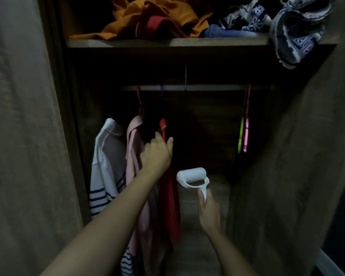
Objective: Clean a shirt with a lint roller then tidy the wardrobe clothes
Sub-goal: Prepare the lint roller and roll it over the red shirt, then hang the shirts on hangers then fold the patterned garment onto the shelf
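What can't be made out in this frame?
Head view only:
- left hand grip on the red shirt: fingertips lost in darkness.
- lint roller handle end: covered by the right hand.
- shelf clothes: cut off by top edge.
- wardrobe back: too dark.

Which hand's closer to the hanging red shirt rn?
Left. The left hand is on the red shirt, pinching it just below the collar. The right hand holds the lint roller to the shirt's right, lower down, not touching it.

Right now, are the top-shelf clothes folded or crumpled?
Crumpled: the orange garment lies bunched, and the patterned cloth hangs over the shelf edge.
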Demonstrator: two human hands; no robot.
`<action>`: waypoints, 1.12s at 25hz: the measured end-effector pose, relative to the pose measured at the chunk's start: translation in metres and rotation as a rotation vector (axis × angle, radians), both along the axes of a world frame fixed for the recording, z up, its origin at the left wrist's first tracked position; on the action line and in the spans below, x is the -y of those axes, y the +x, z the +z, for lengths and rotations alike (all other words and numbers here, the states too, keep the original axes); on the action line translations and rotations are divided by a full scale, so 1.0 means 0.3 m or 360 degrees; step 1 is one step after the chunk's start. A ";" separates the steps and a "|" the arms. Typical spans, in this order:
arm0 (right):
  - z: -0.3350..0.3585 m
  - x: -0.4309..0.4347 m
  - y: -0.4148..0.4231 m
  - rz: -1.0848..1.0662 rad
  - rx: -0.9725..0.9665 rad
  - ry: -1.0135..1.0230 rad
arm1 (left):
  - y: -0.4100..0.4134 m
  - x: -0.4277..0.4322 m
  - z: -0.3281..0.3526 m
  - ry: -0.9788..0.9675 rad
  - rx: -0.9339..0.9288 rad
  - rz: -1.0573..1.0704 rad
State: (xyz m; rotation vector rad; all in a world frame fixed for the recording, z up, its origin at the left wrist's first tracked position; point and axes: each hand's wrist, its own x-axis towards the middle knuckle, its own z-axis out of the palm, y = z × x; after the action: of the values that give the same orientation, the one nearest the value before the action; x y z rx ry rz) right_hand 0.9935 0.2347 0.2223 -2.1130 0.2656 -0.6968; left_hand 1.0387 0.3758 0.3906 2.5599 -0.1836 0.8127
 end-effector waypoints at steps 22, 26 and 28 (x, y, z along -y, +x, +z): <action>-0.308 0.806 -1.700 -0.0267 -0.0242 -0.0201 | -1.433 0.829 -0.807 -0.0335 -0.0544 -0.0684; -0.453 0.973 -2.044 -0.0606 -0.0495 -0.0087 | -1.697 1.046 -0.973 -0.0053 -0.0695 -0.0959; -0.517 1.026 -2.201 -0.0781 -0.0598 -0.0015 | -1.824 1.134 -1.052 0.0118 -0.0740 -0.1074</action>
State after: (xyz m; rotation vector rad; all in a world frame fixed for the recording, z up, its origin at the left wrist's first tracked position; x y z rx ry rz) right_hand 0.3331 -0.0731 0.0670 -2.1953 1.0127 -0.5647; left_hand 0.4914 0.0357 0.0752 2.4167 -0.8709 -0.0407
